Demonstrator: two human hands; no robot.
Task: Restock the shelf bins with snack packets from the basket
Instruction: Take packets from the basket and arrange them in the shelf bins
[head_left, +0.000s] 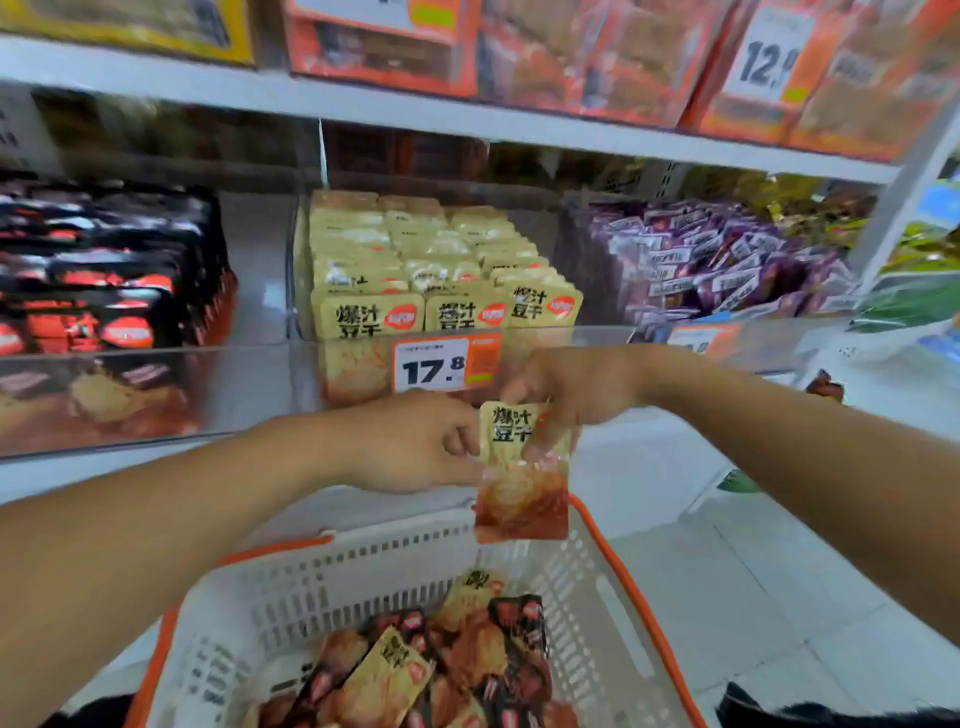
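I have both hands on one yellow packet (522, 470) above the far rim of the basket (363, 566). My left hand (415, 441) pinches its left edge; my right hand (569, 387) grips the top from one o'clock. At twelve o'clock the yellow bin (358, 358) stands packed with upright packets, its clear front wall just beyond my knuckles.

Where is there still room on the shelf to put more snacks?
Bare room lies between the black packets and the clear divider beside the yellow packets. The yellow rows are packed tight, and the purple packets are heaped high.
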